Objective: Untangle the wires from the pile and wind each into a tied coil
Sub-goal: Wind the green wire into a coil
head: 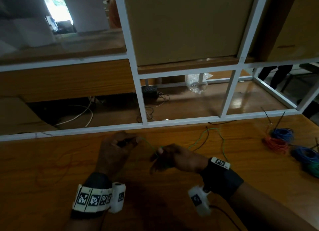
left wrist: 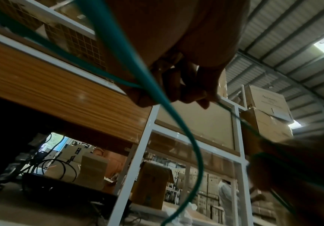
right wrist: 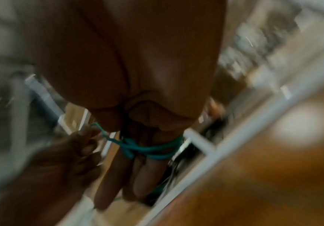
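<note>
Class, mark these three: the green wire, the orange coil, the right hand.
green wire [right wrist: 153, 150], right wrist view, turns wound round the fingers.
orange coil [head: 277, 144], head view, its loops.
right hand [head: 179, 157], head view, back of hand.

Two hands [head: 114, 149], one green wire [head: 212, 134], four wound wire coils [head: 283, 133], one red wire [head: 57, 163]

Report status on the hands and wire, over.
Left hand pinches thin green wire. Right hand, fingers straight, wears its turns. Nothing in the way.

Both bare forearms wear black wrist cuffs [head: 222, 180] carrying white blocks printed with black square markers [head: 94, 198]; beside each cuff sits a small white camera housing [head: 118, 197].
</note>
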Demonstrator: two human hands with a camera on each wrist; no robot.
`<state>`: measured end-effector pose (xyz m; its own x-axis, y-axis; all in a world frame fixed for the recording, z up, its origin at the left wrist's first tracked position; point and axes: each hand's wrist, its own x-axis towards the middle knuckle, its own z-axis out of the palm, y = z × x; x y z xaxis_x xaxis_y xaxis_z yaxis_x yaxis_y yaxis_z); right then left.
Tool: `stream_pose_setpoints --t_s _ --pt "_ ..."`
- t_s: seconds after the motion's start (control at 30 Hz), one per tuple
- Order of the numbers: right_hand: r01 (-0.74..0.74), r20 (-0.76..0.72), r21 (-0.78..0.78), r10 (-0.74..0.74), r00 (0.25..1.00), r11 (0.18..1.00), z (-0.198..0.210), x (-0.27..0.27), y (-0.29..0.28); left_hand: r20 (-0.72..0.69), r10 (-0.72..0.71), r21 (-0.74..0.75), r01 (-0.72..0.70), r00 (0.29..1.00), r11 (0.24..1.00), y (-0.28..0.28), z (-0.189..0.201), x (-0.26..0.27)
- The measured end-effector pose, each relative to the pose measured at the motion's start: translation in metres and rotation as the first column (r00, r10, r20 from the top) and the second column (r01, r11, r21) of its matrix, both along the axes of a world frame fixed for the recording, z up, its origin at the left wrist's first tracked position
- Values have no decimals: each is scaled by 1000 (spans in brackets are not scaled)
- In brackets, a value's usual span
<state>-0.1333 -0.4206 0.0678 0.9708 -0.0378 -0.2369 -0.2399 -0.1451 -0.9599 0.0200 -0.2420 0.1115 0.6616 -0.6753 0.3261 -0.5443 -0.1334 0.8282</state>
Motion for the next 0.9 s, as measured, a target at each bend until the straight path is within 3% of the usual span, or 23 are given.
stream_pose_setpoints --t_s 0.07,0.2,0.27,0.43,0.53,0.57,0.6,0.7,0.8,0.87,0.9 --pt "-86 16 252 85 996 964 -2 -2 14 6 -99 -70 99 995 993 -6 9 4" --pt "-199 136 645 145 980 738 13 -9 31 10 -171 -119 171 985 978 -20 14 12" --pt "-236 198 701 135 971 673 23 -11 31 -83 -183 -124 172 980 977 -28 9 18" --pt "-354 324 708 164 932 612 39 -13 24 -251 -192 -39 189 949 981 -39 -9 16" --pt "-362 421 766 11 907 530 47 -5 24 -454 -168 77 227 875 971 -48 -22 9" --pt "-347 438 794 -73 896 499 50 -2 21 -465 -184 131 272 866 953 -53 -25 4" --pt "-320 440 820 -165 883 474 54 1 17 -421 -184 192 286 888 939 -56 -28 -2" --pt "-210 424 869 -452 785 449 69 7 0 -242 -70 341 152 968 927 -50 -49 -21" --pt "54 401 838 -680 614 543 77 12 -22 -267 -71 295 152 961 943 -31 -73 -26" --pt "379 526 606 -710 468 699 69 17 -31 -225 -29 312 100 974 945 -23 -82 -26" --pt "594 612 364 -665 428 718 61 19 -35 -151 -17 338 68 988 939 -21 -83 -26"
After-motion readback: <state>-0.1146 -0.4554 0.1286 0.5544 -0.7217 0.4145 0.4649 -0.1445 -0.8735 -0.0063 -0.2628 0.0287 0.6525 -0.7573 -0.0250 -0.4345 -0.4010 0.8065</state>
